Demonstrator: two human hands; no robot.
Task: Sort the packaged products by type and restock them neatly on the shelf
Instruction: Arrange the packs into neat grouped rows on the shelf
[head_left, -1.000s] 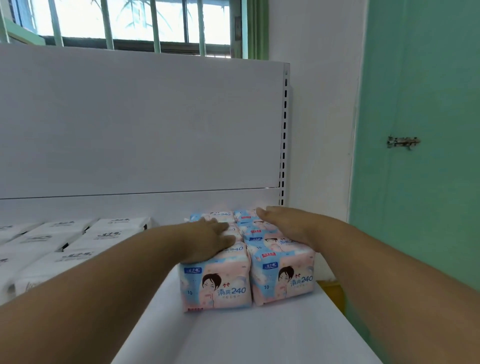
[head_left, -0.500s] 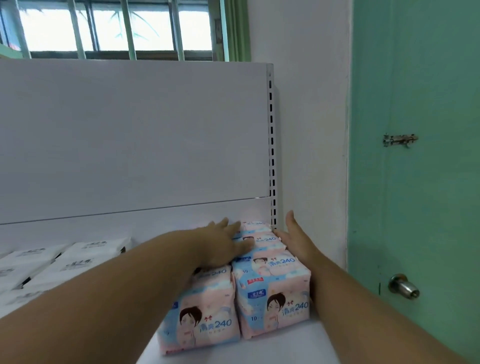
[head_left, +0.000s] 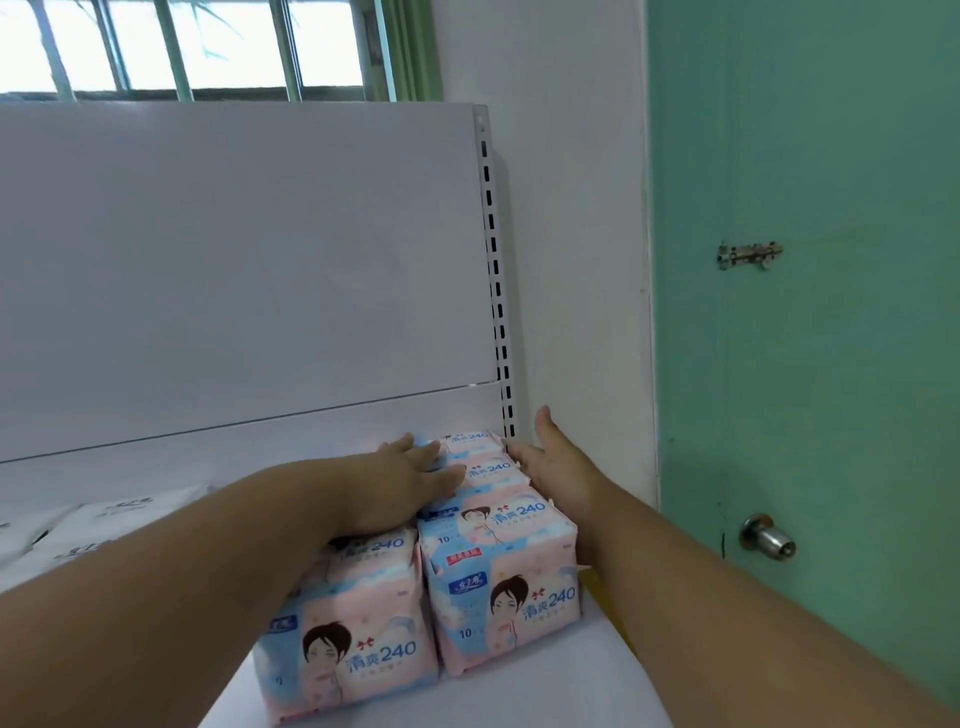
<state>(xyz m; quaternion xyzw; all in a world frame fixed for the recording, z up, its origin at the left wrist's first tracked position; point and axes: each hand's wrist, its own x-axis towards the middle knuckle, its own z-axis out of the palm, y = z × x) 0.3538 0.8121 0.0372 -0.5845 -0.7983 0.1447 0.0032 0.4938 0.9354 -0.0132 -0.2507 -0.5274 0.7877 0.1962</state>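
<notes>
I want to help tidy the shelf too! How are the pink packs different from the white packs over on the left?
The pink packs are pink and blue with a cartoon face and "240" on them; the white packs are plain white with small dark writing. The pink packs sit at the shelf's right end, between the left hand and the right hand; nobody touches the white packs. Both kinds lie in neat rows on the same white shelf.

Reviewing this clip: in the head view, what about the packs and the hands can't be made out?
- Left column of pink packs: the left hand and forearm cover the rear ones, so their count is unclear.
- Right hand: its palm is hidden beside the right column; contact unclear.
- White packs: cut off by the left edge and the forearm; print too small to read.
</notes>
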